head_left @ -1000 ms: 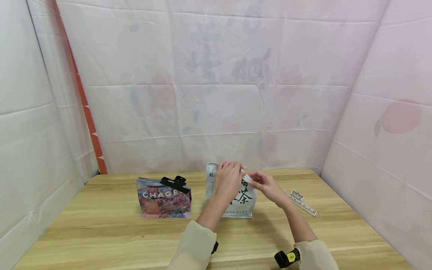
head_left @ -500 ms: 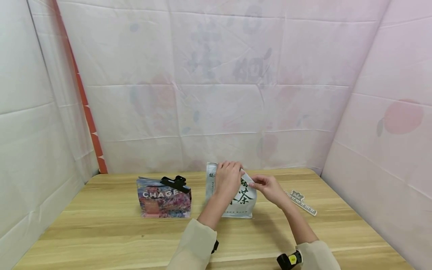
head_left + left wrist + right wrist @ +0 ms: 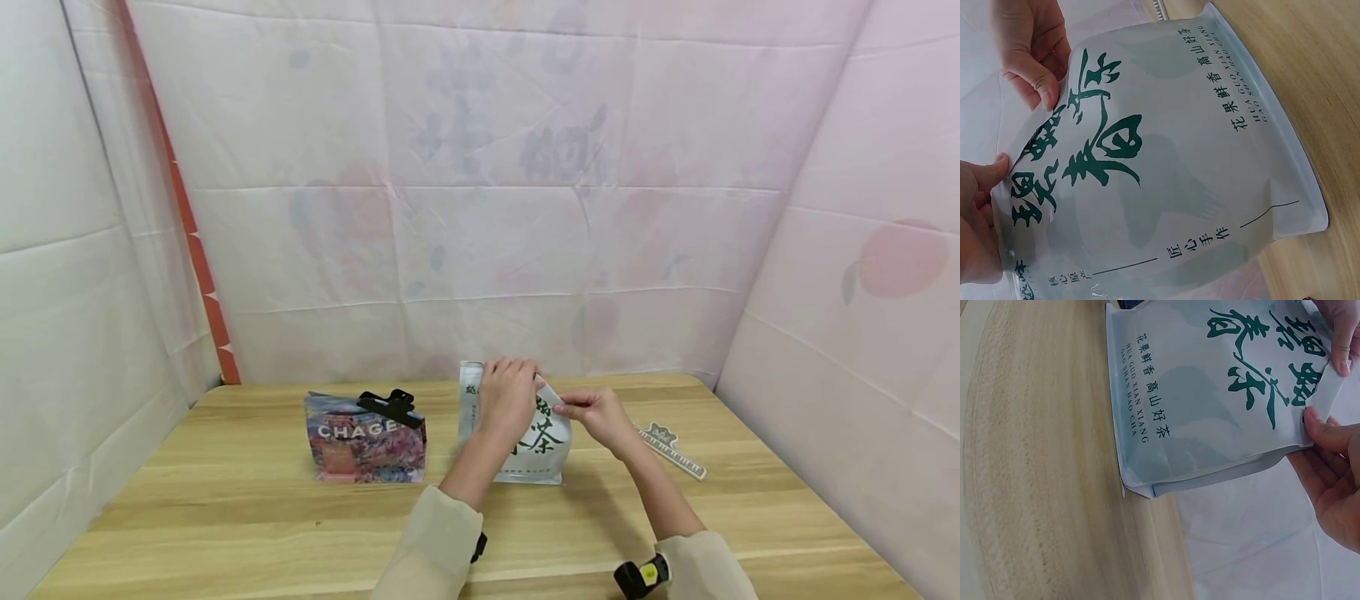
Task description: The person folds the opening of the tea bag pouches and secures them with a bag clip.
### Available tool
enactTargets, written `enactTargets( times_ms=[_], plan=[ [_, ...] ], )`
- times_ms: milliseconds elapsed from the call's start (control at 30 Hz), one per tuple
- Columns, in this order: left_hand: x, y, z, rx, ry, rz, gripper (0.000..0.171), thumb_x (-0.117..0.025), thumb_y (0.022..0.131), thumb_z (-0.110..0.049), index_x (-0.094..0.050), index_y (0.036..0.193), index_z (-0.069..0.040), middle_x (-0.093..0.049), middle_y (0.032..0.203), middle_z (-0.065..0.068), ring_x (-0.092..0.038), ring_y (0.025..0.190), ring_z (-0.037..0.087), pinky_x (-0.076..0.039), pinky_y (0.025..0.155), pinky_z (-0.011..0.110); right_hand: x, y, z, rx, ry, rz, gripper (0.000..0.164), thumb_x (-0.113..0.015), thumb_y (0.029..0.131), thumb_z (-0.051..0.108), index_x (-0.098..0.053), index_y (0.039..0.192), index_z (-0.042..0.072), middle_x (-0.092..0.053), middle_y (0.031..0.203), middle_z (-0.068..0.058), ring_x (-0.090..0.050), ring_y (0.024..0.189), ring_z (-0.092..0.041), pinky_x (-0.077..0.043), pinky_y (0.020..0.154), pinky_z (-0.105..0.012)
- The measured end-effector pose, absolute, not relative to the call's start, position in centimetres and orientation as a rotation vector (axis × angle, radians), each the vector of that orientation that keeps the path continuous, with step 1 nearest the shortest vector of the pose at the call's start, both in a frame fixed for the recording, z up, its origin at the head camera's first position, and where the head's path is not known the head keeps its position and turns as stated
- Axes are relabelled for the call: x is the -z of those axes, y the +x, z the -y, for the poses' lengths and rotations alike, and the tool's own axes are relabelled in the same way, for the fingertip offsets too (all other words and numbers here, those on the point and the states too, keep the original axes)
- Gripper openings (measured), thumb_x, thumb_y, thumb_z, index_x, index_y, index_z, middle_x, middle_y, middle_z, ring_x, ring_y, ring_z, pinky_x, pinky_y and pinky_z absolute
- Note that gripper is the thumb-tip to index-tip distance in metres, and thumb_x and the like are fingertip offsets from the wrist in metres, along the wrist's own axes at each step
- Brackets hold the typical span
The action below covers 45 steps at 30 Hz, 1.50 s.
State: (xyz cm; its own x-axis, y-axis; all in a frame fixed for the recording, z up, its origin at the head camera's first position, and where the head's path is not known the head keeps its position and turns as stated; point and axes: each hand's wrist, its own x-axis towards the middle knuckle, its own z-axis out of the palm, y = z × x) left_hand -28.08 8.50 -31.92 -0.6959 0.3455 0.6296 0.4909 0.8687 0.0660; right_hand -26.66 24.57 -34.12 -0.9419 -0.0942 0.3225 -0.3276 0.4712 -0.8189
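Observation:
A pale tea bag (image 3: 543, 457) with dark green lettering stands upright on the table, its top right corner bent down. My left hand (image 3: 508, 396) grips the bag's top edge, covering part of the lettering; in the left wrist view its thumb (image 3: 999, 167) presses on the front. At the upper right side, my right hand (image 3: 600, 417) pinches the bag's folded corner between thumb and fingers. The right wrist view shows this hand (image 3: 1335, 462) with its thumb on the front and the other fingers behind the bag.
To the left stands a colourful bag (image 3: 367, 450) marked "CHAGE", with a black clip (image 3: 392, 407) across its top. A pale ruler-like clip (image 3: 672, 452) with a bear-shaped top lies at the right of the wooden table (image 3: 247, 533). White cloth walls (image 3: 480, 250) surround the table.
My right hand has shifted slightly down along the tea bag's right side, and the corner has gone down with it. My left hand keeps its place on the top edge.

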Motion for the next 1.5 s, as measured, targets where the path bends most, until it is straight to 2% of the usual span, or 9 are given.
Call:
enactTargets(
  times_ms=[167, 400, 533, 700, 967, 1267, 1500],
  plan=[
    [31.8, -28.0, -8.4, 0.303, -0.612, 2.413, 0.012, -0.059, 0.089, -0.032, -0.064, 0.09, -0.02, -0.062, 0.087, -0.009, -0.054, 0.084, 0.01, -0.034, 0.081, 0.027, 35.3, -27.5, -25.6, -1.479, 0.437, 2.498, 0.02, -0.068, 0.083, 0.006, -0.067, 0.094, -0.01, -0.067, 0.088, -0.015, -0.062, 0.079, -0.018, -0.048, 0.068, -0.025],
    [31.6, -28.1, -8.3, 0.327, -0.622, 2.414, 0.012, -0.061, 0.088, -0.031, -0.064, 0.09, -0.02, -0.063, 0.088, -0.009, -0.055, 0.085, 0.01, -0.034, 0.08, 0.027, 34.8, -27.2, -26.1, -1.476, 0.637, 2.552, 0.026, -0.061, 0.089, 0.01, -0.06, 0.11, -0.007, -0.064, 0.1, -0.015, -0.061, 0.088, -0.023, -0.047, 0.076, -0.028],
    [31.5, -28.1, -8.3, 0.325, -0.63, 2.42, 0.013, -0.06, 0.089, -0.032, -0.064, 0.091, -0.02, -0.064, 0.089, -0.009, -0.055, 0.085, 0.01, -0.034, 0.079, 0.027, 34.3, -27.2, -25.4, -1.399, 0.671, 2.513, 0.026, -0.059, 0.09, 0.007, -0.058, 0.113, -0.005, -0.062, 0.104, -0.015, -0.06, 0.092, -0.025, -0.047, 0.078, -0.03],
    [31.4, -28.2, -8.2, 0.317, -0.635, 2.416, 0.014, -0.061, 0.088, -0.033, -0.065, 0.092, -0.02, -0.064, 0.089, -0.009, -0.055, 0.084, 0.01, -0.034, 0.077, 0.026, 34.1, -27.5, -24.3, -1.326, 0.652, 2.426, 0.018, -0.059, 0.087, -0.005, -0.06, 0.104, -0.006, -0.064, 0.094, -0.014, -0.06, 0.086, -0.023, -0.047, 0.073, -0.028],
    [31.5, -28.3, -8.1, 0.352, -0.658, 2.414, 0.016, -0.062, 0.087, -0.033, -0.066, 0.095, -0.02, -0.065, 0.092, -0.009, -0.056, 0.085, 0.009, -0.034, 0.078, 0.026, 34.2, -27.4, -23.6, -1.342, 0.554, 2.354, 0.009, -0.061, 0.082, -0.01, -0.062, 0.09, -0.006, -0.064, 0.082, -0.015, -0.059, 0.076, -0.018, -0.047, 0.064, -0.025],
    [31.3, -28.0, -7.9, 0.384, -0.671, 2.439, 0.014, -0.062, 0.087, -0.033, -0.066, 0.095, -0.022, -0.065, 0.092, -0.01, -0.056, 0.085, 0.009, -0.035, 0.078, 0.026, 32.5, -25.9, -22.6, -1.35, 0.541, 2.366, 0.006, -0.059, 0.08, -0.016, -0.058, 0.083, -0.011, -0.06, 0.077, -0.017, -0.056, 0.07, -0.02, -0.045, 0.061, -0.025],
    [30.6, -27.7, -7.6, 0.408, -0.656, 2.501, 0.017, -0.065, 0.084, -0.035, -0.068, 0.096, -0.022, -0.066, 0.095, -0.009, -0.057, 0.09, 0.01, -0.035, 0.078, 0.027, 34.0, -27.2, -23.6, -1.368, 0.547, 2.363, 0.004, -0.061, 0.082, -0.009, -0.06, 0.085, -0.006, -0.061, 0.078, -0.011, -0.056, 0.072, -0.014, -0.046, 0.063, -0.024]
  ],
)
